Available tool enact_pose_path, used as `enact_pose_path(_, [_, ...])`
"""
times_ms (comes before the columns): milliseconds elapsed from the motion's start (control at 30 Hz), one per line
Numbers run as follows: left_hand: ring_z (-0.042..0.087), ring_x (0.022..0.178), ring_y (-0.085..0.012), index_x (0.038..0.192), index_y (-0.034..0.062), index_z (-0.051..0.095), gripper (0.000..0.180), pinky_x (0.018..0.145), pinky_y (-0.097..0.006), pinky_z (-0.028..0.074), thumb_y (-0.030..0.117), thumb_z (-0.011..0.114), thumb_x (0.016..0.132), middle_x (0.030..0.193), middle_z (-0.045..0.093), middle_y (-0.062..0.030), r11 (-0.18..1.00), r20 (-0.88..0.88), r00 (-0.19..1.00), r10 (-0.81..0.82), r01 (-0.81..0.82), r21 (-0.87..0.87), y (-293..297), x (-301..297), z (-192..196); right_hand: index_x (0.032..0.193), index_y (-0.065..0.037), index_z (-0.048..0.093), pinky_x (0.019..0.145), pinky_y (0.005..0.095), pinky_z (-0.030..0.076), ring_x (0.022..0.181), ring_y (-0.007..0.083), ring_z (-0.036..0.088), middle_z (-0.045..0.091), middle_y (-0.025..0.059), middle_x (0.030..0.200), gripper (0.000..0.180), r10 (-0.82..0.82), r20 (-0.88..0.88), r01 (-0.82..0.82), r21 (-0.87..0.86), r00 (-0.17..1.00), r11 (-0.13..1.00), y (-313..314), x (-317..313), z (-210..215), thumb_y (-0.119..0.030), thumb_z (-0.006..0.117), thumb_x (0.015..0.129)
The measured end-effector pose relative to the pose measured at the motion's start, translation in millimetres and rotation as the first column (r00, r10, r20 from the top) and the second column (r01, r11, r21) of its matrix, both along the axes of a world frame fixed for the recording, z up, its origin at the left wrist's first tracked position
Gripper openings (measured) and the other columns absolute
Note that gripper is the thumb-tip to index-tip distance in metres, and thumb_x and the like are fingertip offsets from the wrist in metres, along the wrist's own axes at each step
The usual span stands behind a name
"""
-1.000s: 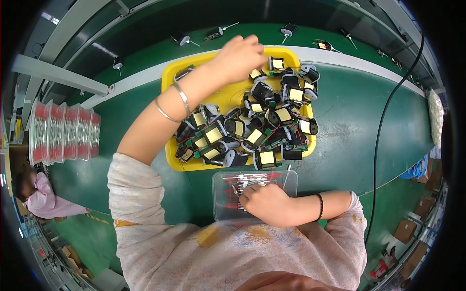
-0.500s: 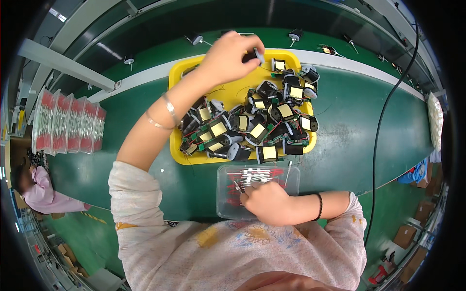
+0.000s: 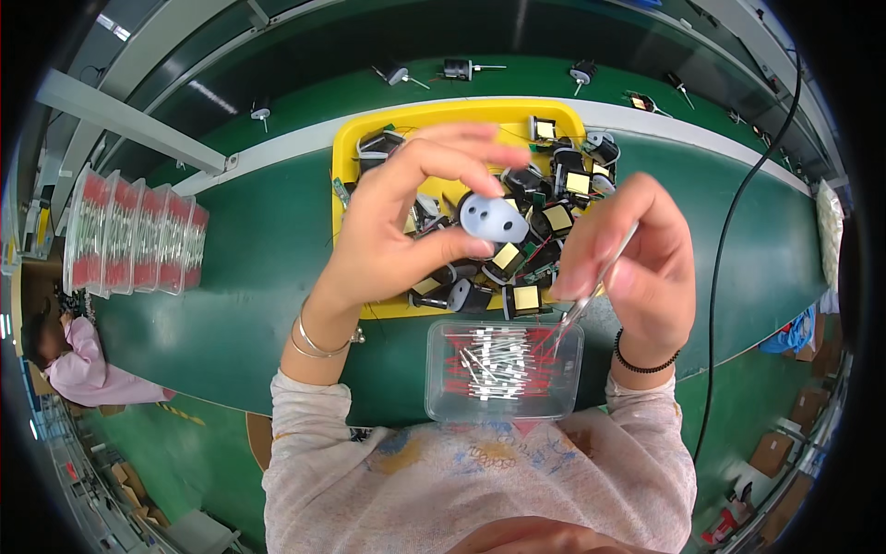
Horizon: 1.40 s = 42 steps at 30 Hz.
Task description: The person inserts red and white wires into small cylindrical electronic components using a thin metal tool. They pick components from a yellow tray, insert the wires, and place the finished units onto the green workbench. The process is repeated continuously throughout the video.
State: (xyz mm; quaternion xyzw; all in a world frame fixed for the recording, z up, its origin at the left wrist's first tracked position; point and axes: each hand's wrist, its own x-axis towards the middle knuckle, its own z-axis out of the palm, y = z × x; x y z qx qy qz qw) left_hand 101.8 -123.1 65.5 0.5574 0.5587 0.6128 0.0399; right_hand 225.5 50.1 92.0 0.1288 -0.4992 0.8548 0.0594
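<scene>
My left hand (image 3: pixel 397 208) pinches a small black motor unit with a pale grey oval end cap (image 3: pixel 494 219) between thumb and fingertips. Several holes show in the cap, which faces up. My right hand (image 3: pixel 641 268) is closed on a thin silvery stick (image 3: pixel 600 277) slanting down to the left; red strands show by its lower end. Below the hands is a clear plastic box (image 3: pixel 443 406) with many red-and-white thin leads (image 3: pixel 498 365). Behind them stands a yellow tray (image 3: pixel 346 148) heaped with similar black units (image 3: pixel 471 297) bearing pale yellow pads.
Stacked clear boxes of red-and-white leads (image 3: pixel 134 235) stand at the left on the green table (image 3: pixel 249 305). Black units with white sticks (image 3: pixel 459 69) lie on the green belt beyond a pale rail. A black cable (image 3: pixel 729 249) hangs at the right. A person in pink (image 3: pixel 83 369) is far left.
My left hand has drawn the motor unit back from the tray's far edge toward me. My right hand has risen out of the clear box with the thin stick. Units on the belt have shifted right.
</scene>
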Motion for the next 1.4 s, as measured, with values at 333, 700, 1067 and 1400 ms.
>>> enact_pose_path(333, [0.050, 0.107, -0.0310, 0.102, 0.0011, 0.046, 0.046, 0.092, -0.039, 0.039, 0.030, 0.068, 0.075, 0.089, 0.062, -0.0138, 0.995, 0.538, 0.836, -0.104, 0.083, 0.064, -3, 14, -2, 0.094, -0.002, 0.049, 0.068, 0.0267, 0.048, 0.072, 0.0174, 0.061, 0.061, 0.0123, 0.077, 0.013, -0.114, 0.029, 0.115, -0.056, 0.993, 0.992, 3, -11, -11, -0.007, 0.053, 0.083])
enact_pose_path(700, [0.048, 0.107, -0.0268, 0.104, -0.0013, 0.047, 0.057, 0.089, -0.035, 0.042, 0.043, 0.066, 0.075, 0.090, 0.056, -0.0102, 1.000, 0.691, 0.723, 0.010, 0.010, -0.025, -3, 18, -3, 0.094, -0.003, 0.043, 0.071, 0.0323, 0.053, 0.073, 0.0158, 0.058, 0.054, 0.0082, 0.079, 0.012, -0.243, 0.084, 0.240, 0.046, 0.966, 0.970, -7, -11, -6, -0.006, 0.049, 0.084])
enact_pose_path(1067, [0.042, 0.116, -0.0268, 0.109, -0.0020, 0.047, 0.052, 0.094, -0.040, 0.037, 0.043, 0.052, 0.084, 0.116, 0.047, -0.0166, 0.999, 0.690, 0.723, -0.038, 0.051, 0.002, -1, 27, -1, 0.099, -0.002, 0.048, 0.052, 0.0177, 0.037, 0.056, 0.0067, 0.043, 0.051, 0.0028, 0.083, 0.021, -0.183, 0.129, 0.189, -0.032, 0.975, 0.981, -15, -17, -21, -0.001, 0.057, 0.080])
enact_pose_path(1400, [0.054, 0.090, -0.0166, 0.108, -0.0024, 0.052, 0.047, 0.084, -0.028, 0.042, 0.039, 0.045, 0.087, 0.098, 0.056, -0.0110, 0.939, 0.851, 0.495, -0.176, 0.343, -0.005, -2, 35, 1, 0.097, -0.002, 0.063, 0.063, 0.0230, 0.040, 0.074, 0.0128, 0.049, 0.047, 0.0084, 0.102, 0.045, -0.204, -0.540, 0.557, 0.646, 0.817, 0.521, -4, -26, -17, -0.024, 0.077, 0.061])
